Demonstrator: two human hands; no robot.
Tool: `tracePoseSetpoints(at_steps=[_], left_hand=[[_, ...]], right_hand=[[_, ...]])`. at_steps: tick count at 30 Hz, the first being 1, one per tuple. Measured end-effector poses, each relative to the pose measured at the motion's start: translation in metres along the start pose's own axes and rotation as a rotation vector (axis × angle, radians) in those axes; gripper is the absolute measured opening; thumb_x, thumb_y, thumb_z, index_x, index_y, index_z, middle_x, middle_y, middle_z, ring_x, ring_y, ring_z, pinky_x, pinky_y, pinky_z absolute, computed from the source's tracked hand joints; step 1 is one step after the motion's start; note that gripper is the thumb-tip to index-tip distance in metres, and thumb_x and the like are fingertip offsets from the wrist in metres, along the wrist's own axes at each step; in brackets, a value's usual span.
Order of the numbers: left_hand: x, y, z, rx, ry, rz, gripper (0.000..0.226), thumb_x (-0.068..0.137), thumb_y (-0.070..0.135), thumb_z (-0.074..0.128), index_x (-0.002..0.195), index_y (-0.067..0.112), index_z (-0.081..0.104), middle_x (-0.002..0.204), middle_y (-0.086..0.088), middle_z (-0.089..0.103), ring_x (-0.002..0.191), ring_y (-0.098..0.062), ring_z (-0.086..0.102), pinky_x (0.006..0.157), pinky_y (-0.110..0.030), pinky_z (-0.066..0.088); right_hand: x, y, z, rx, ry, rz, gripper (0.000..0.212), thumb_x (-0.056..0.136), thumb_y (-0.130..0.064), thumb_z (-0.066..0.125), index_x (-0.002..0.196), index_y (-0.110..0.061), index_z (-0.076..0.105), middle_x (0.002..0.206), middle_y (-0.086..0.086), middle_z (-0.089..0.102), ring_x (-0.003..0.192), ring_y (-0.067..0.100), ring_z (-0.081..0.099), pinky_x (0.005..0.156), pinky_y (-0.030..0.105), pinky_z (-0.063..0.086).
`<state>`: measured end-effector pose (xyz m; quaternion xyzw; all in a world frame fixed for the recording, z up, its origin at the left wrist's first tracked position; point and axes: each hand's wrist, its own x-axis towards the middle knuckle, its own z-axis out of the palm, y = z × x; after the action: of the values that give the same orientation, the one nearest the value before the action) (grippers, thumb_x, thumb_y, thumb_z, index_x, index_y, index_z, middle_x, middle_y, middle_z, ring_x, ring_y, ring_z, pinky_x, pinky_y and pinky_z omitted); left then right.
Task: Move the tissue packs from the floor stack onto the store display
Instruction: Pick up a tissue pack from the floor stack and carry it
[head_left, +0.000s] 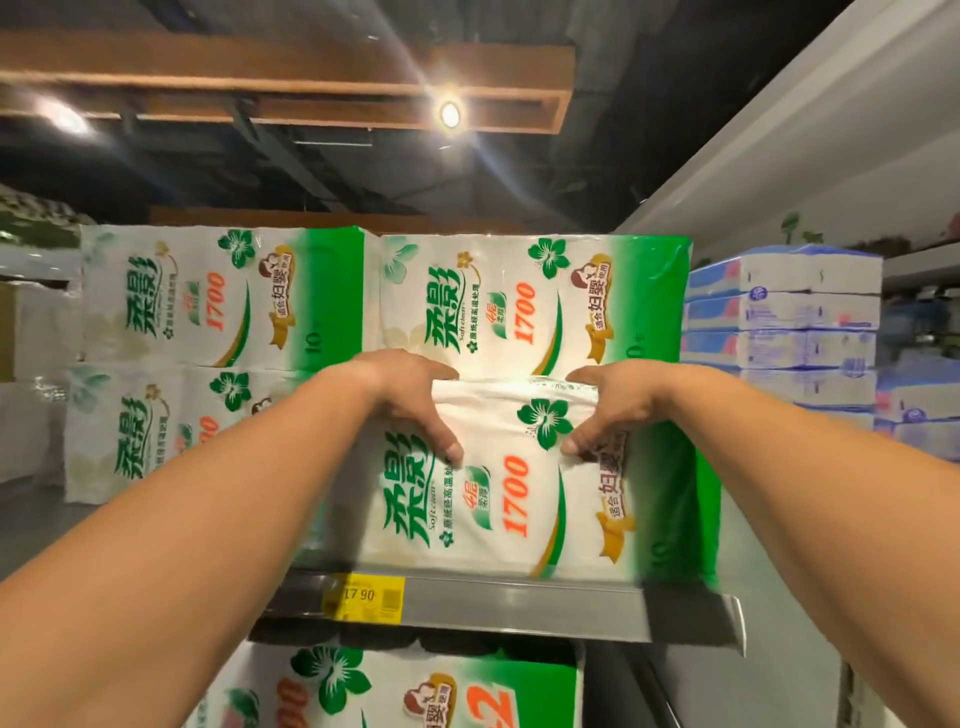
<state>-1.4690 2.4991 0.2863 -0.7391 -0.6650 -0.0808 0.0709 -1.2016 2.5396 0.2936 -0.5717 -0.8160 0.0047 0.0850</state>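
A white-and-green tissue pack (519, 493) with red "1700" print stands on the metal display shelf (519, 608), at its front edge. My left hand (410, 400) grips its upper left corner, thumb on the front face and fingers over the top. My right hand (608, 410) grips the upper right part in the same way. Another identical pack (535, 301) sits directly on top of it. Two more packs (218, 296) are stacked to the left on the same shelf.
A yellow price tag (363, 597) reading 17.90 is on the shelf rail. Below the shelf lies another green tissue pack (395, 686). Blue-and-white tissue packs (779, 322) are stacked to the right. A grey wall panel runs along the right side.
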Motion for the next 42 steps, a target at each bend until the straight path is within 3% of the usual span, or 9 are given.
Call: tracePoseSetpoints(at_steps=[3, 8, 12, 15, 17, 21, 26, 36, 42], left_hand=[[0.005, 0.002, -0.004, -0.059, -0.031, 0.028, 0.113, 0.058, 0.063, 0.089, 0.155, 0.036, 0.037, 0.148, 0.009, 0.052, 0.129, -0.019, 0.051, 0.103, -0.029, 0.041], [0.007, -0.004, 0.0, -0.115, -0.025, 0.04, 0.088, 0.059, 0.057, 0.092, 0.137, 0.036, 0.056, 0.098, 0.024, 0.066, 0.079, 0.004, 0.062, 0.068, -0.015, 0.047], [0.003, -0.002, 0.007, 0.049, 0.101, 0.003, 0.125, 0.046, 0.082, 0.082, 0.154, 0.041, 0.033, 0.147, 0.013, 0.054, 0.124, -0.016, 0.056, 0.102, -0.033, 0.046], [-0.01, -0.004, 0.025, 0.137, 0.361, 0.05, 0.132, 0.053, 0.089, 0.072, 0.16, 0.037, 0.015, 0.164, 0.007, 0.03, 0.149, -0.023, 0.029, 0.12, -0.058, 0.022], [-0.028, -0.011, 0.047, 0.151, 0.518, 0.086, 0.119, 0.066, 0.083, 0.068, 0.16, 0.034, 0.013, 0.164, 0.001, 0.026, 0.152, -0.027, 0.017, 0.12, -0.064, 0.01], [-0.078, -0.033, 0.114, 0.059, 0.715, 0.169, 0.095, 0.076, 0.064, 0.074, 0.154, 0.026, 0.035, 0.154, -0.011, 0.037, 0.142, -0.038, 0.028, 0.116, -0.057, 0.02], [-0.127, -0.053, 0.189, -0.041, 0.753, 0.176, 0.08, 0.076, 0.054, 0.074, 0.143, 0.018, 0.05, 0.14, -0.017, 0.048, 0.128, -0.038, 0.038, 0.106, -0.054, 0.032], [-0.28, -0.095, 0.432, -0.091, 0.094, 0.079, 0.08, 0.067, 0.059, 0.067, 0.134, 0.017, 0.057, 0.13, -0.017, 0.057, 0.115, -0.042, 0.053, 0.095, -0.057, 0.044], [-0.355, -0.121, 0.556, 0.035, -0.431, -0.04, 0.101, 0.076, 0.078, 0.059, 0.158, 0.027, 0.03, 0.159, -0.01, 0.035, 0.146, -0.033, 0.029, 0.116, -0.052, 0.026]], right_hand=[[0.009, 0.002, -0.005, 0.081, -0.084, -0.001, 0.116, 0.055, -0.057, 0.091, 0.152, -0.024, 0.036, 0.128, -0.005, 0.055, 0.113, 0.021, 0.054, 0.107, 0.036, 0.041], [0.011, 0.004, -0.004, 0.085, -0.088, -0.017, 0.107, 0.057, -0.057, 0.089, 0.147, -0.026, 0.041, 0.122, -0.005, 0.06, 0.111, 0.022, 0.059, 0.102, 0.034, 0.042], [0.007, 0.006, 0.001, -0.05, 0.015, 0.0, 0.105, 0.058, -0.071, 0.082, 0.147, -0.03, 0.042, 0.138, -0.001, 0.057, 0.118, 0.025, 0.055, 0.106, 0.037, 0.041], [-0.005, 0.001, 0.008, -0.314, 0.23, 0.049, 0.128, 0.049, -0.094, 0.065, 0.155, -0.036, 0.022, 0.16, 0.004, 0.034, 0.144, 0.033, 0.032, 0.116, 0.061, 0.023], [-0.021, -0.01, 0.022, -0.434, 0.431, -0.019, 0.117, 0.062, -0.087, 0.064, 0.155, -0.033, 0.02, 0.163, 0.009, 0.024, 0.15, 0.033, 0.019, 0.115, 0.068, 0.013], [-0.061, -0.044, 0.096, -0.266, 0.713, -0.283, 0.086, 0.075, -0.06, 0.075, 0.144, -0.02, 0.044, 0.15, 0.018, 0.04, 0.14, 0.04, 0.031, 0.115, 0.06, 0.02], [-0.098, -0.094, 0.205, -0.004, 0.745, -0.309, 0.073, 0.078, -0.05, 0.074, 0.137, -0.013, 0.053, 0.14, 0.021, 0.047, 0.13, 0.042, 0.039, 0.109, 0.054, 0.029], [-0.203, -0.157, 0.498, 0.124, 0.149, -0.127, 0.074, 0.069, -0.055, 0.076, 0.127, -0.014, 0.057, 0.13, 0.019, 0.054, 0.118, 0.043, 0.051, 0.098, 0.053, 0.041], [-0.255, -0.146, 0.62, -0.022, -0.334, 0.007, 0.099, 0.072, -0.079, 0.058, 0.152, -0.024, 0.037, 0.156, 0.016, 0.035, 0.144, 0.04, 0.027, 0.115, 0.056, 0.027]])
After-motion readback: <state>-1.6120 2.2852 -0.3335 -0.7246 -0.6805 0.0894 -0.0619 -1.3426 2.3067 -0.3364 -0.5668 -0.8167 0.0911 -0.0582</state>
